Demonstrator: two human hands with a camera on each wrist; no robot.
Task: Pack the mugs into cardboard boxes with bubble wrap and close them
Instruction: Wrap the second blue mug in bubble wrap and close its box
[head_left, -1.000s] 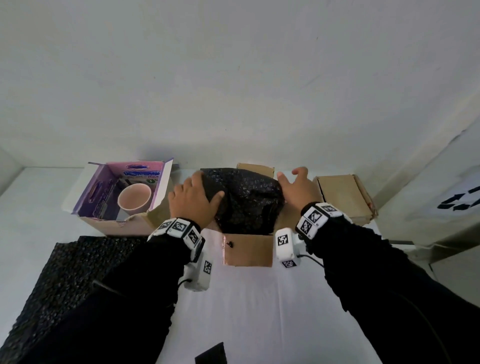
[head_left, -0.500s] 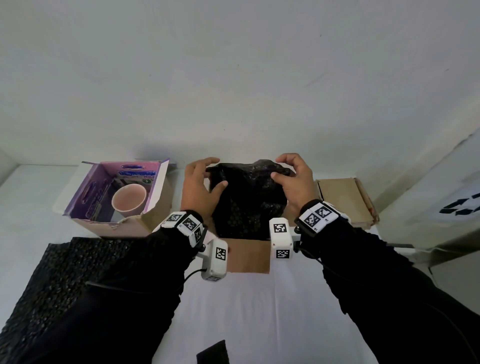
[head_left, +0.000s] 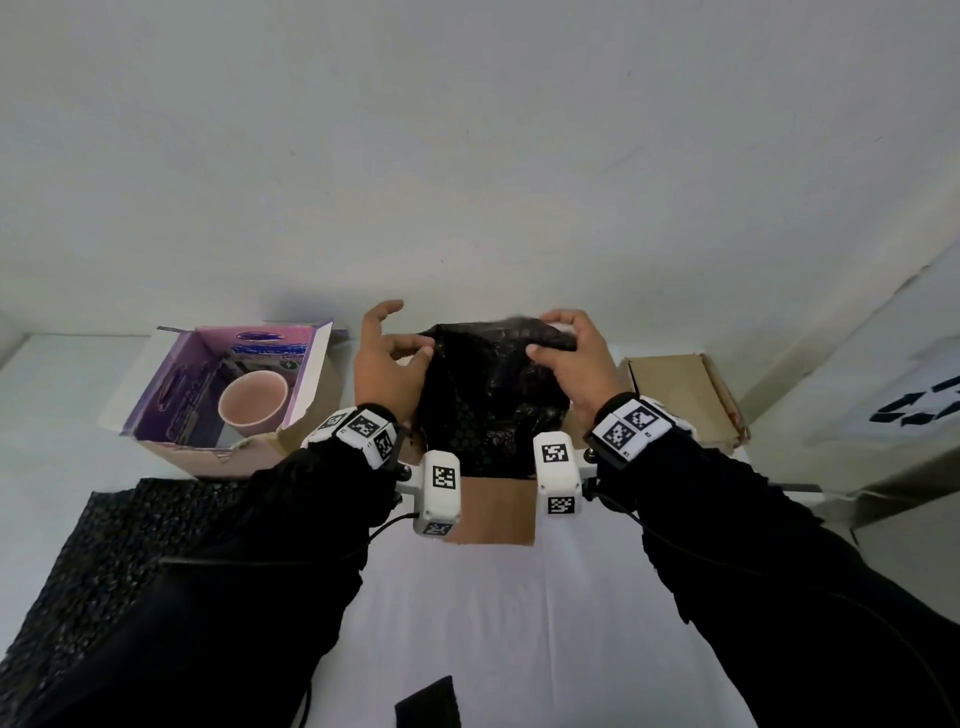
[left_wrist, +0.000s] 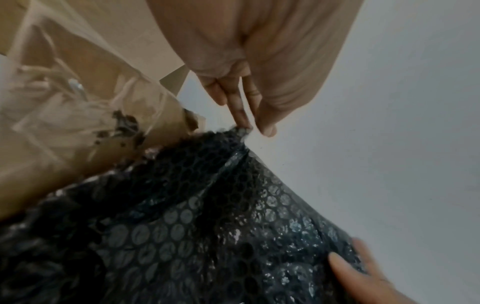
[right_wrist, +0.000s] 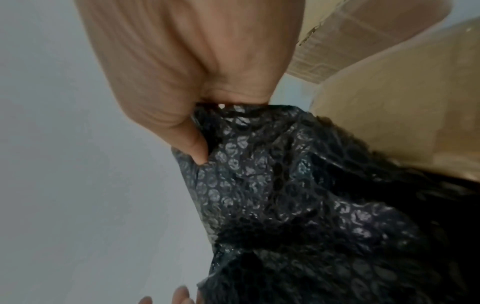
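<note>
From the head view, the black bubble wrap bundle (head_left: 488, 400) sits in the open brown cardboard box (head_left: 496, 512) on the white counter (head_left: 509, 623). The left hand (head_left: 387, 364) pinches its top edge, and the right hand (head_left: 576, 358) grips it too. A pink mug (head_left: 253, 402) waits unwrapped in the purple printed box (head_left: 176, 384); its writing is too blurry to read. A closed brown box (head_left: 680, 395) looks done.

From the left wrist, fingertips (left_wrist: 244, 123) pinch the wrap's corner.

From the right wrist, the thumb (right_wrist: 197, 152) presses into the wrap.

Black bubble wrap (head_left: 493, 400), pink mug (head_left: 253, 402), purple-lined box (head_left: 311, 374), brown cardboard box (head_left: 496, 512).
</note>
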